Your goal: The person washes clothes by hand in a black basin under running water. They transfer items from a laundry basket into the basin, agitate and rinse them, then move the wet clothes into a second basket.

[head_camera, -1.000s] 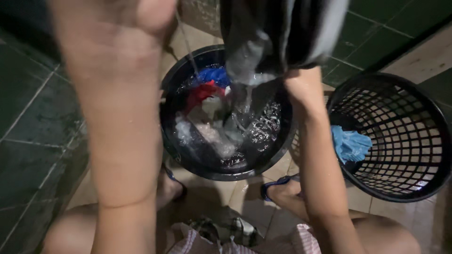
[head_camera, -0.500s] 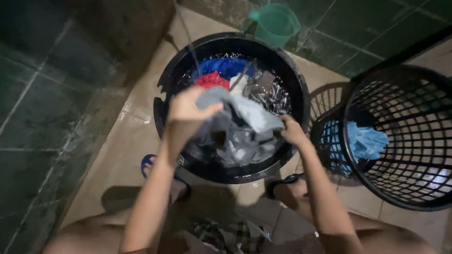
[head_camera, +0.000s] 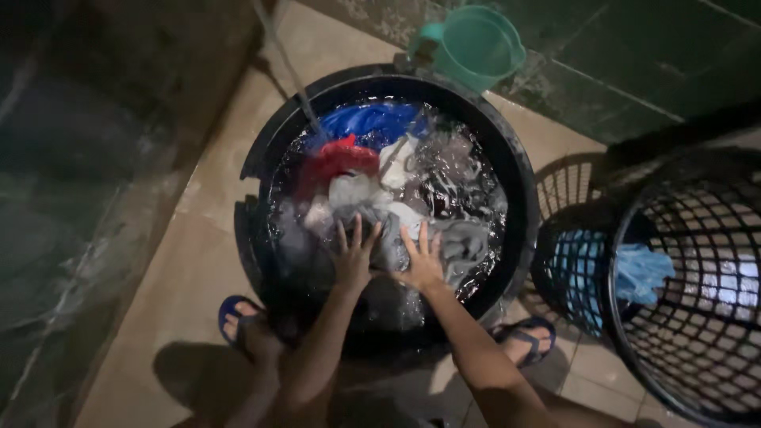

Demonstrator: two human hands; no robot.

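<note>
A black round tub full of water holds several soaked clothes: a blue one at the far side, a red one beside it, and grey garments nearer me. My left hand and my right hand lie side by side, fingers spread, pressing down on the grey cloth at the tub's near side. Neither hand grips anything. A thin stream of water falls into the tub at the far left.
A black lattice laundry basket stands to the right with a light blue cloth inside. A green plastic dipper sits behind the tub. My feet in blue sandals flank the tub. Dark green tiled walls enclose the wet floor.
One second ago both hands held a dripping grey garment high over the tub. They lowered it, and now both hands press it flat into the water.
</note>
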